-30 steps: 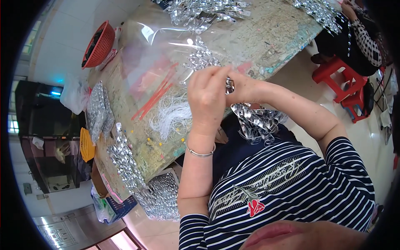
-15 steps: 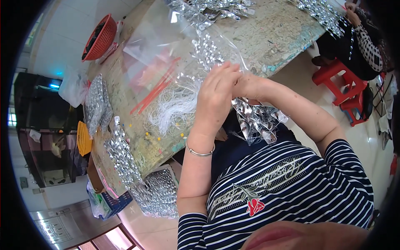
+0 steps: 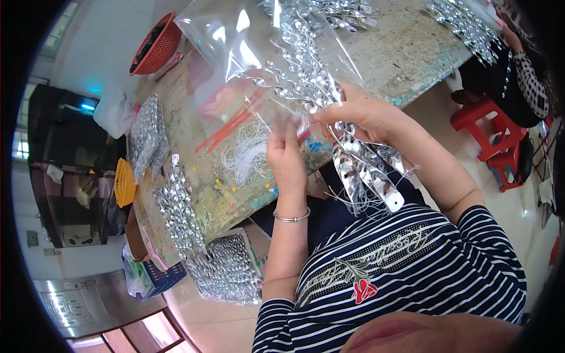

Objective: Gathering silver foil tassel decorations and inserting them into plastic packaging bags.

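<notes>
A bundle of shiny silver twisted strips [image 3: 312, 73] runs from far to near in front of me. My right hand [image 3: 362, 115] is closed round it, and the flat lower ends [image 3: 376, 182] of the strips stick out toward my body. Around the upper part of the bundle lies a clear plastic bag [image 3: 220, 44]. My left hand [image 3: 286, 156] is apart from my right, beside the bag's near edge. Its fingertips are smeared by motion, so what they hold cannot be made out. Below the bag, white strings [image 3: 247, 156] lie in a loose heap on the table [image 3: 220, 206].
Red strips [image 3: 232, 126] lie left of centre. More silver strips [image 3: 176, 206] hang over the table's left edge above a filled bag [image 3: 226, 270]. A red basket [image 3: 158, 50] stands far left. At right, a person's sleeve [image 3: 529, 82] shows near red stools [image 3: 488, 126].
My hands, together before, have separated: the left moved down off the right. The bundle and bag now show more openly. The whole view has shifted slightly.
</notes>
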The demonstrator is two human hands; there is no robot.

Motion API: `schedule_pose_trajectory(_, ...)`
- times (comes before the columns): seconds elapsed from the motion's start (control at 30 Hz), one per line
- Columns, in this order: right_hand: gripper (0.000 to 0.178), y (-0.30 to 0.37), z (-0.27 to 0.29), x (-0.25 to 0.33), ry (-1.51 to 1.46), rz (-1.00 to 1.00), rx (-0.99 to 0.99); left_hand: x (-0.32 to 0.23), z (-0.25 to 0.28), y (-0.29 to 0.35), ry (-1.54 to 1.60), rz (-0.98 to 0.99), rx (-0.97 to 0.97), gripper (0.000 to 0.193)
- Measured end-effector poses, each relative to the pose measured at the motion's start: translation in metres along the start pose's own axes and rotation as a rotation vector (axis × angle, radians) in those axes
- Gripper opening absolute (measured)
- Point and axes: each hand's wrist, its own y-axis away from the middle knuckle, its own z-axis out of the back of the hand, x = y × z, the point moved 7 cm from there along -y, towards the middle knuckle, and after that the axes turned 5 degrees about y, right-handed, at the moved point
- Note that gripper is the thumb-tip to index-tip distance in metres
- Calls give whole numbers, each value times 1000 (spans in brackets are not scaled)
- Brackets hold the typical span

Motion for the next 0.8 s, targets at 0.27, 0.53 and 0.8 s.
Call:
schedule_pose_trajectory(0.27, 56, -60, 4, -43, 310, -4, -93, 46, 20, 47, -168, 186, 267, 17)
schedule_pose_trajectory(0.53, 55, -95, -14, -55, 603, 29, -17, 33, 50, 62, -473, 150, 176, 20)
schedule_pose_trajectory(0.8, 77, -133, -36, -41, 670, 225, -77, 29, 53, 62, -641, 118, 217, 13)
